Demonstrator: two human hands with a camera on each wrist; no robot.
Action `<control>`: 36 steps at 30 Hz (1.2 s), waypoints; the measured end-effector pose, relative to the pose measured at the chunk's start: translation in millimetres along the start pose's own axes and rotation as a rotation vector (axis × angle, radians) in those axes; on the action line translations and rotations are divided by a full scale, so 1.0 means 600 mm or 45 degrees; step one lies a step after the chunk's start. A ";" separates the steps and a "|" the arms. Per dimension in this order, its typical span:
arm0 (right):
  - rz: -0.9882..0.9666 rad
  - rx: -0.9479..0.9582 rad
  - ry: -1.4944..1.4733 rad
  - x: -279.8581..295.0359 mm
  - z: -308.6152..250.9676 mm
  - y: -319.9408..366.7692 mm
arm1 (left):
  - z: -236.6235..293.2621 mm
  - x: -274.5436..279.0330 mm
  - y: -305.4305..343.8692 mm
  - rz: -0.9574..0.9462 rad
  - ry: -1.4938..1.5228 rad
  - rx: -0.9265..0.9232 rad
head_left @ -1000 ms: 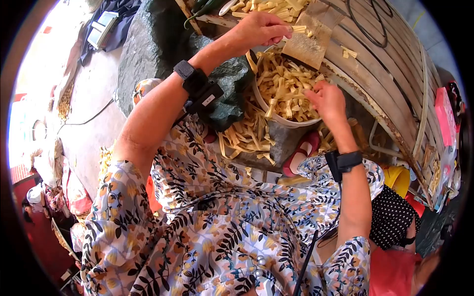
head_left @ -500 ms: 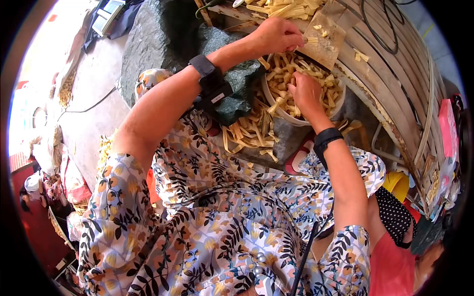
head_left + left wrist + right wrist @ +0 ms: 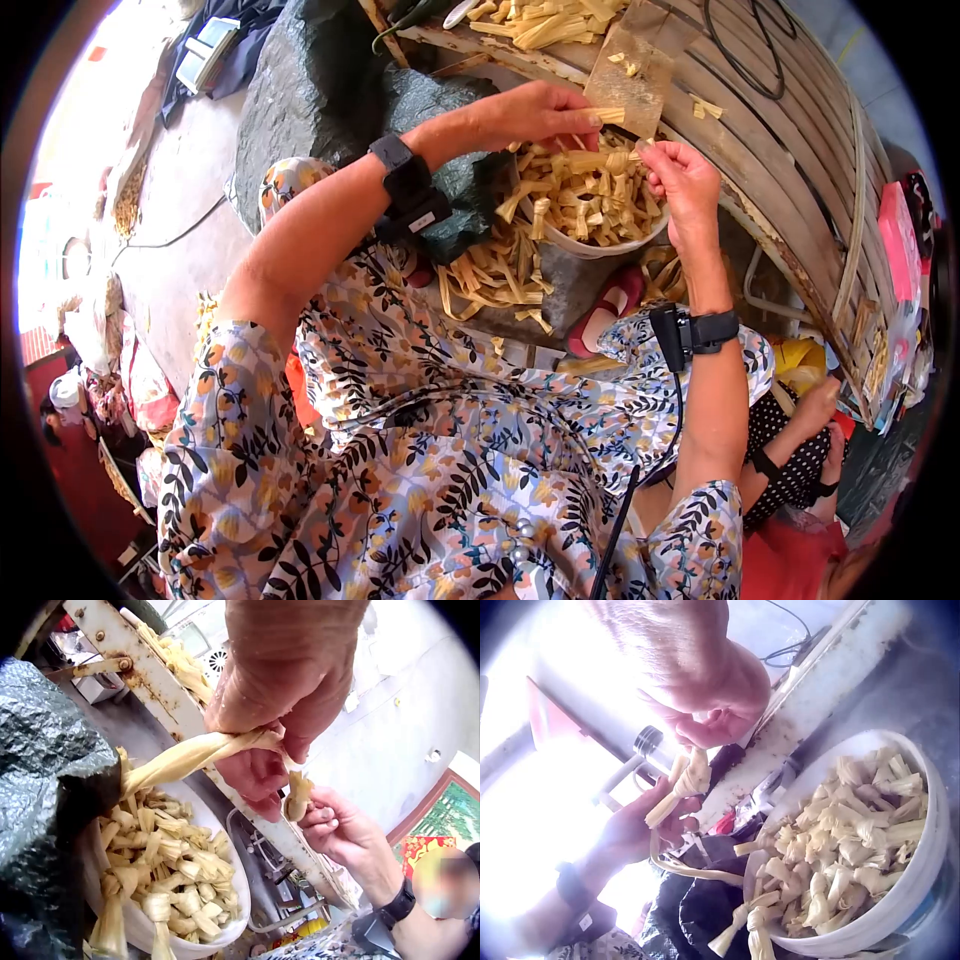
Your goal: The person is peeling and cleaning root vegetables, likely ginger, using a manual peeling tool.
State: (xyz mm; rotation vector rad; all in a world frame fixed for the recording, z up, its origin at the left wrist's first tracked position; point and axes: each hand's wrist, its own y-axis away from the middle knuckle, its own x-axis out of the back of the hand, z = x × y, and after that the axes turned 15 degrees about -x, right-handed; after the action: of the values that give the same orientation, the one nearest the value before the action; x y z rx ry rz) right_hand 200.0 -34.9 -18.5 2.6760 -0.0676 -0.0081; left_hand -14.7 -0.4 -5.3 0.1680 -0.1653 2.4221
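In the head view my left hand (image 3: 555, 115) is above the far side of a white bucket, pinching a pale yellow strip (image 3: 606, 115) that sticks out past the fingertips. A long twisted strip (image 3: 191, 759) runs from this hand down toward the bucket in the left wrist view. My right hand (image 3: 685, 185) is raised over the bucket's right side, fingers curled, pinching a knotted strip (image 3: 690, 780). The two hands face each other, a short way apart. Below them the bucket (image 3: 936, 817) is heaped with knotted strips (image 3: 855, 832), some hanging over its rim.
A slatted wooden surface (image 3: 790, 150) with a small board (image 3: 628, 85) and a pile of strips (image 3: 550, 25) borders the bucket. Dark green plastic sheeting (image 3: 440, 105) stands at left. Loose strips (image 3: 495, 275) lie on the floor. Another person's arm (image 3: 805, 420) shows at lower right.
My right hand dipped among the knotted strips in the bucket, then rose to the right with a piece at its fingertips. The left hand came down nearer the bucket, still holding its strip.
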 end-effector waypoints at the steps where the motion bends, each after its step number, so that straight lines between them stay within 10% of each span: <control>1: 0.018 0.022 -0.019 0.000 0.001 0.000 | 0.001 -0.009 0.001 0.011 0.022 0.029; 22: -0.111 0.092 -0.342 0.021 -0.037 0.005 | 0.011 -0.035 -0.010 -0.006 0.169 -0.013; 36: -0.110 -0.124 0.261 -0.001 0.025 -0.008 | -0.045 0.007 0.011 0.052 -0.329 0.054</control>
State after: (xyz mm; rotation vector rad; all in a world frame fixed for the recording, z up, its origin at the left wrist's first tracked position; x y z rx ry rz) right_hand 199.3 -37.4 -33.9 2.5647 0.1110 0.2293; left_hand -24.3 1.9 -31.7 0.5016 -0.2353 2.4383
